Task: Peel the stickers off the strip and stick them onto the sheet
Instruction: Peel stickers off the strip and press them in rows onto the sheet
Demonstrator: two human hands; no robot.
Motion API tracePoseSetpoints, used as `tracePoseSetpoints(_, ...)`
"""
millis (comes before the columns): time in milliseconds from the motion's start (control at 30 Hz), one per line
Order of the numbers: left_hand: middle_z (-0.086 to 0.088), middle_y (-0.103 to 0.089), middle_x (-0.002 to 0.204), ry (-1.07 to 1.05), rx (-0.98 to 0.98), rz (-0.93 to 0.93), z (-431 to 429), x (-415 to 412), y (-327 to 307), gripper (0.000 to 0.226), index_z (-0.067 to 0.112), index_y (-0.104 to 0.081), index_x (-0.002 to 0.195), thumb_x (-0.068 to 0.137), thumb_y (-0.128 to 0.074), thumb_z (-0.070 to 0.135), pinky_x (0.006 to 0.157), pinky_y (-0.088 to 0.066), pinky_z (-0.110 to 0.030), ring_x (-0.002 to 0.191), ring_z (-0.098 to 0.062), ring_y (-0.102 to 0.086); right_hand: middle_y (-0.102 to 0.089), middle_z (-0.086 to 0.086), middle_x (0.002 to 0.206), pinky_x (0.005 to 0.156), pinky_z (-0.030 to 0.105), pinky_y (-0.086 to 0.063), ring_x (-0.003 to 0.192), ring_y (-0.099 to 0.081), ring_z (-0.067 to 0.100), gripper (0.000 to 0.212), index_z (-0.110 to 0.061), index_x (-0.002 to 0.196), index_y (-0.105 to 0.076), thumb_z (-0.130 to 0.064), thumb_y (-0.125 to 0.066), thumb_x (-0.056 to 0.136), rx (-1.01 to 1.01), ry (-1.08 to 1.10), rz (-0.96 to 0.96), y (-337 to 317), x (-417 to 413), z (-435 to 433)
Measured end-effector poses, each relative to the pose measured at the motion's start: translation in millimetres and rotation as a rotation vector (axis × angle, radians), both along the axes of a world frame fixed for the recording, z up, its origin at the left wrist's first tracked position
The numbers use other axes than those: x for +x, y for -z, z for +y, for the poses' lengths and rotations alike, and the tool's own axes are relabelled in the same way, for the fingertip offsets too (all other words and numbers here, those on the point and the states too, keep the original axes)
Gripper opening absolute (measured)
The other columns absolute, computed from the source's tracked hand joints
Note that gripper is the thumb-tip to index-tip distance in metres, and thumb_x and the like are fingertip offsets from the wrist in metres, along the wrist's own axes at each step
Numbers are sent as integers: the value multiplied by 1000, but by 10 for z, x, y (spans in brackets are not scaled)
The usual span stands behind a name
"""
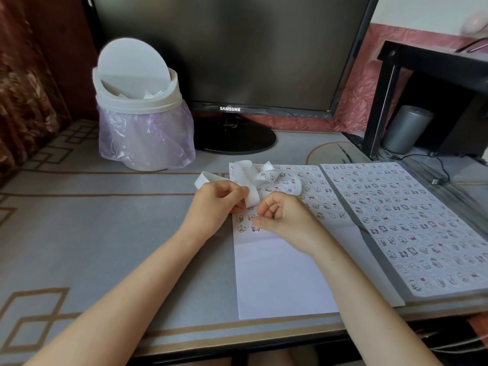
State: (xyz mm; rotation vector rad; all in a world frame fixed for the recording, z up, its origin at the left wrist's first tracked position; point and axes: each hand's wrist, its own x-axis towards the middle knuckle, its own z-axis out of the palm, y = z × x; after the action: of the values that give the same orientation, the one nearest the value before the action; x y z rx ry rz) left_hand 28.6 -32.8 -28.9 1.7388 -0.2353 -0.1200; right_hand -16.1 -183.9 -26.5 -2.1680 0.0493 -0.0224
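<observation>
Grey table (105, 220) with a brown line pattern, pink wall behind and a dark curtain (26, 88) at the left. At the back stands a black monitor (232, 48) with its screen off, "SAMSUNG" readable on the bottom bezel. Left of it is a white bin (137, 101) with a purple bag, its lid (133, 62) tipped up and paper scraps inside.

A white sheet (277, 273) lies flat at the table's front edge. Its far half is filled with small cartoon stickers (240, 219) and its near half is bare. A second sheet (396, 220), fully covered, lies just beside it on the right (bottom corner cut off by the frame).

The left hand (216, 204) pinches the curled white strip (244, 169) over the sheet's far-left part. The right hand (285, 220) has curled fingers with the tips close together, touching the sheet. Whether they hold a sticker cannot be told, and the sticker designs are too small to read.

At the right are a black shelf (422, 62), a grey cylinder (406, 128) under it and a cable (438, 170).
</observation>
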Motion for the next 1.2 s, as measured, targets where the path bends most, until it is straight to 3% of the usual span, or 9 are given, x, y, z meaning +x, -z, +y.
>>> tracePoseSetpoints(267,0,-65,69,1,-6,0,1,-7,-8,25,15,-64,67,91,-60,21,70,-53,-16,67,-11,-63,-54,-6,71,60,19,-39,60,-48,6,21,-22,79,-58,-4,-66,83,59,-32,39,-39,-24,-58)
tracePoseSetpoints(367,1,-65,68,3,-18,2,1,-5,-9,25,14,-64,67,91,-60,19,69,-52,-13,66,-10,-62,-54,-4,72,62,21,-40,60,-47,6,18,-20,80,-59,-8,-72,79,117,-13,37,-28,-33,-43)
tracePoseSetpoints(467,1,-65,68,9,-20,-2,0,-7,-8,25,14,-65,67,91,-60,19,70,-53,-14,65,-9,-62,-51,-6,72,60,21,-39,57,-44,3,23,-21,80,-58,-14,-79,72,71,6,34,-12,-39,-18)
tracePoseSetpoints(633,2,-65,68,9,-15,1,1,-7,-11,25,14,-65,68,91,-60,20,74,-53,-18,66,-9,-63,-52,-4,74,59,17,-39,59,-46,5,21,-22,81,-58,-4,-70,80,93,-48,53,-46,-38,-59)
tracePoseSetpoints(867,3,-65,68,3,7,-15,3,-16,-15,24,14,-65,68,91,-59,20,70,-52,-14,66,-9,-63,-53,-11,69,64,28,-40,61,-49,5,23,-24,82,-59,-29,-79,71,-33,30,12,19,-23,35)
tracePoseSetpoints(1033,1,-65,69,-3,-4,-10,0,-7,-4,25,14,-65,68,91,-59,20,75,-54,-21,68,-12,-63,-56,-9,75,66,27,-41,64,-51,5,21,-28,79,-57,-20,-76,75,-12,22,28,23,-4,2)
tracePoseSetpoints(1200,1,-65,68,-2,-5,-8,0,0,1,25,15,-65,67,91,-59,20,71,-53,-16,66,-10,-63,-57,-6,73,63,25,-41,61,-50,5,20,-24,79,-58,-18,-76,75,85,25,27,18,-7,2)
